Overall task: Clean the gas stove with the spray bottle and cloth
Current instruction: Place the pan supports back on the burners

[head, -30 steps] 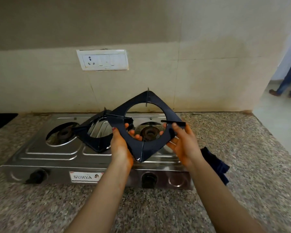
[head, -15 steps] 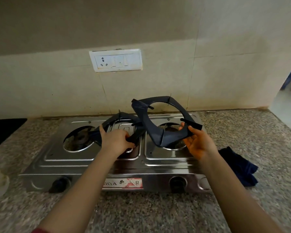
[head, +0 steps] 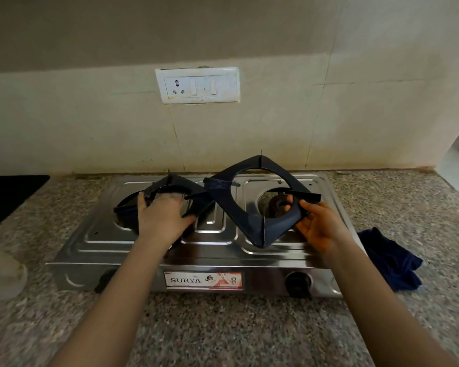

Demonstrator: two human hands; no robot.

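Granite counter (head: 223, 327) under a tiled wall, and the steel stove (head: 215, 250) sits square in the middle of the head view. Both hands are busy. The left hand (head: 164, 215) lies palm-down over the left pan stand (head: 170, 181), fingers curled round its rim. The stand is tipped up off its burner hole, by the look of it being lifted clear. The right hand (head: 318, 226) pinches the right pan stand (head: 252, 226) by one prong, holding it steeply tilted above the bare burner (head: 277, 205). My read is that they come off so the steel top can be wiped flat. The two stands almost meet over the stove's middle and could knock together. The cloth (head: 390, 260) waits crumpled on the counter just right of the stove. No spray bottle is in sight, only a pale blur (head: 3, 274) far left that I can't identify. A socket plate (head: 198, 85) sits on the wall above, and a knob (head: 298, 284) faces front.
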